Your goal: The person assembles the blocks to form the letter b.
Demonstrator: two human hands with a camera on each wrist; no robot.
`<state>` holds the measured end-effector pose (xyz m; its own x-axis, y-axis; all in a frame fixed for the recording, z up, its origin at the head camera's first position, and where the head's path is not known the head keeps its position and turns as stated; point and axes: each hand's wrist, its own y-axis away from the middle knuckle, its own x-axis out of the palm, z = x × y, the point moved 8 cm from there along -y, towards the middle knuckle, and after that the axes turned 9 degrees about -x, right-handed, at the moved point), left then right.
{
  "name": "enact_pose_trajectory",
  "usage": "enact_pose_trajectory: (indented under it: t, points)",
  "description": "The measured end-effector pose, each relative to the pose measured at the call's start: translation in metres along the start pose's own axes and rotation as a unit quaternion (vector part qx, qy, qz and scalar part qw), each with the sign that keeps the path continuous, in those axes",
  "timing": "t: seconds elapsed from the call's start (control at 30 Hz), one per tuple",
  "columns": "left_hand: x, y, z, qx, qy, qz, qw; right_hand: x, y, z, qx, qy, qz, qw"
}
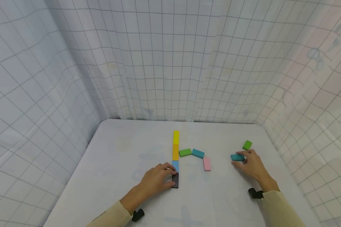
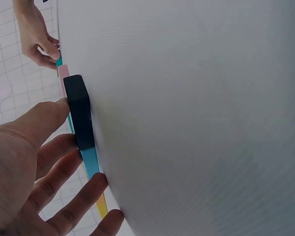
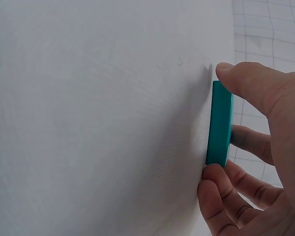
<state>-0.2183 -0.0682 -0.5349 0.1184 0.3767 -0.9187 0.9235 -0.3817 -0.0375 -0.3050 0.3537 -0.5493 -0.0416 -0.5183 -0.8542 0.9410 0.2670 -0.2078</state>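
Observation:
My left hand (image 1: pixel 156 179) pinches a black block (image 1: pixel 175 180) between thumb and fingers, at the near end of a straight column. Ahead of it in that column lie a light blue block (image 1: pixel 175 165), an orange block (image 1: pixel 175 152) and a yellow block (image 1: pixel 176 137). In the left wrist view the black block (image 2: pixel 79 113) meets the light blue one end to end. Over to the right, my right hand (image 1: pixel 253 165) grips a teal block (image 1: pixel 236 157) by its two ends. The right wrist view has this teal block (image 3: pixel 219 123) close over the white surface.
From the orange block, a green block (image 1: pixel 185 152), a blue-teal block (image 1: pixel 198 153) and a pink block (image 1: pixel 206 164) curve rightward and toward me. Another green block (image 1: pixel 247 145) lies just beyond my right hand. Grid-patterned white curtains (image 1: pixel 170 69) enclose the white table (image 1: pixel 116 164) at the back and sides.

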Motion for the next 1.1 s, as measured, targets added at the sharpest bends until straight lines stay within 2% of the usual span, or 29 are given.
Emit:
enact_pose_trajectory:
  t: [0.3,0.63,0.87,1.1]
  points:
    - [0.0006,-0.0002,0.0012,0.001,0.001,-0.002,1.0,0.0023,-0.0024,0.001,0.008,-0.007,0.001,0.9999]
    - [0.0016,-0.0012,0.0026,0.001,0.002,-0.001,1.0,0.0049,-0.0077,-0.0022,-0.012,-0.013,0.016,0.9997]
    - [0.0039,-0.0024,0.0028,0.0,0.003,-0.001,1.0,0.0072,-0.0082,-0.0024,-0.041,-0.023,0.023,0.9986]
    - [0.0035,-0.0028,0.0033,-0.009,-0.004,0.001,1.0,0.008,-0.0077,0.0007,-0.04,-0.025,0.025,0.9986]
